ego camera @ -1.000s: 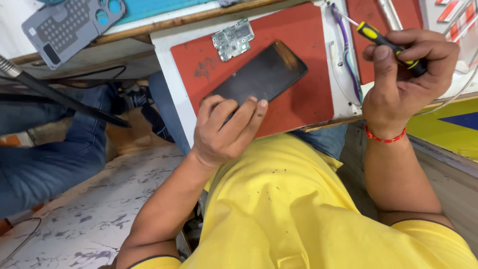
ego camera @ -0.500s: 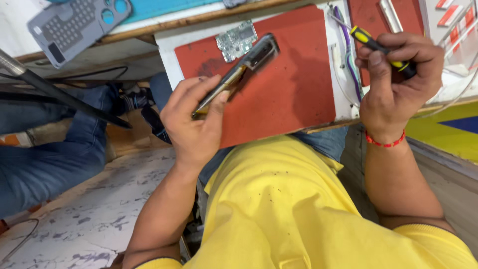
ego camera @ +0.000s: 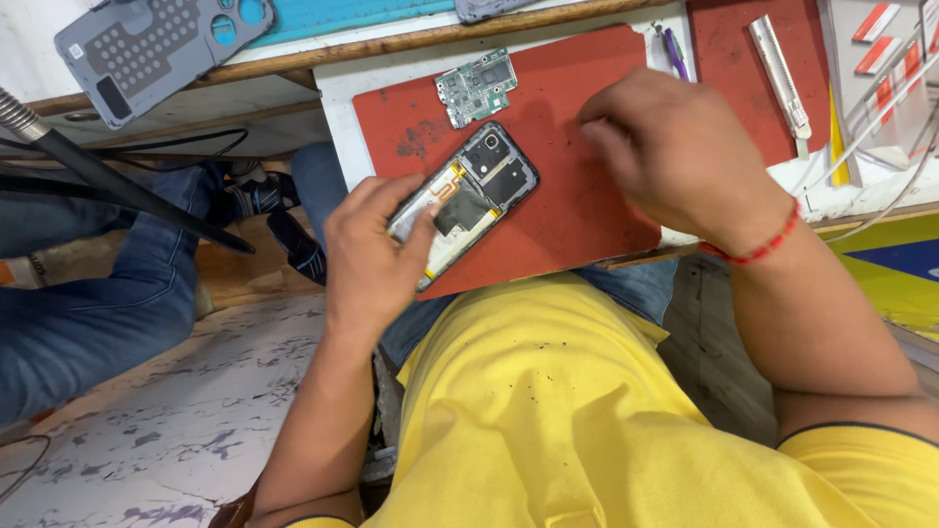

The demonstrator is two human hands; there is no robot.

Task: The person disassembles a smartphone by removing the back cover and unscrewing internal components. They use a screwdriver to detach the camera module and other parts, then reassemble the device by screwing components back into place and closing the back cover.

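Observation:
An opened phone (ego camera: 469,196) lies back side up on a red mat (ego camera: 587,220), its inner parts and battery area showing. My left hand (ego camera: 377,259) grips its near end, thumb on the side edge. My right hand (ego camera: 685,156) hovers over the mat just right of the phone, with its back to the camera and its fingers curled under. Whatever it may hold is hidden. A small green circuit board (ego camera: 476,86) lies on the mat just beyond the phone.
A grey phone back cover (ego camera: 147,49) lies at the far left of the bench. A metal tool (ego camera: 781,73) and a purple-tipped tool (ego camera: 675,51) lie at the back right. A black stand arm (ego camera: 117,186) crosses the left, above another person's jeans-clad leg (ego camera: 88,313).
My left hand has turned the phone over, from dark screen up to open back up, and laid it on the mat. My right hand moved left over the mat; the yellow screwdriver is no longer visible.

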